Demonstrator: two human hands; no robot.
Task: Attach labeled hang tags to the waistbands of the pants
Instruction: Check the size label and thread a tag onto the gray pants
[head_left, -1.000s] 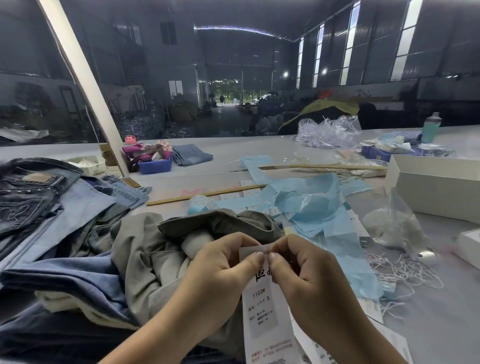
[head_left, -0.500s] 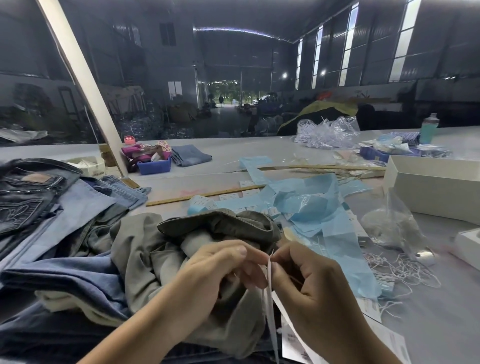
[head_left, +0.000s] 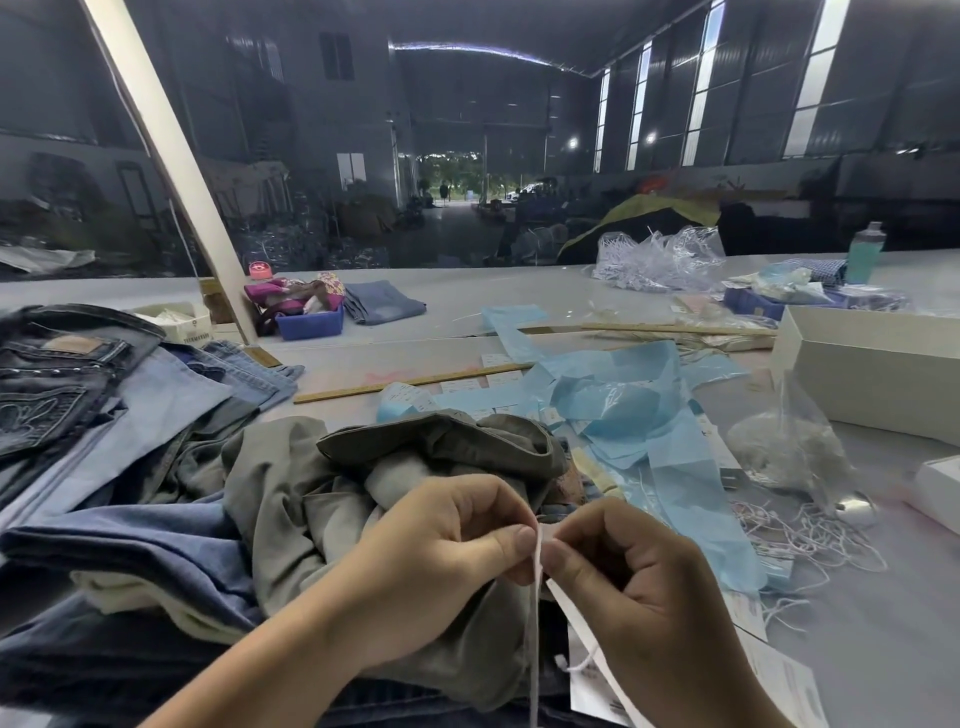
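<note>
Crumpled olive-grey pants (head_left: 322, 499) lie on a pile of jeans in front of me, their waistband (head_left: 441, 441) folded over at the top. My left hand (head_left: 447, 551) and my right hand (head_left: 634, 571) meet just below it. Both pinch the top of a white hang tag (head_left: 535, 613), which hangs edge-on between my thumbs. A second white tag (head_left: 571, 613) slants down under my right hand, with a white string (head_left: 579, 665) curling beside it. More printed tags (head_left: 784, 680) lie on the table under my right wrist.
Folded jeans (head_left: 78, 384) are stacked at the left. Blue tissue sheets (head_left: 623, 410) and a tangle of white strings (head_left: 810, 535) lie to the right, beside a plastic bag (head_left: 789, 452) and a white box (head_left: 872, 374). A wooden ruler (head_left: 410, 382) crosses the table.
The tag turned from facing me to edge-on between my thumbs. Both hands stayed together at its top, just under the waistband.
</note>
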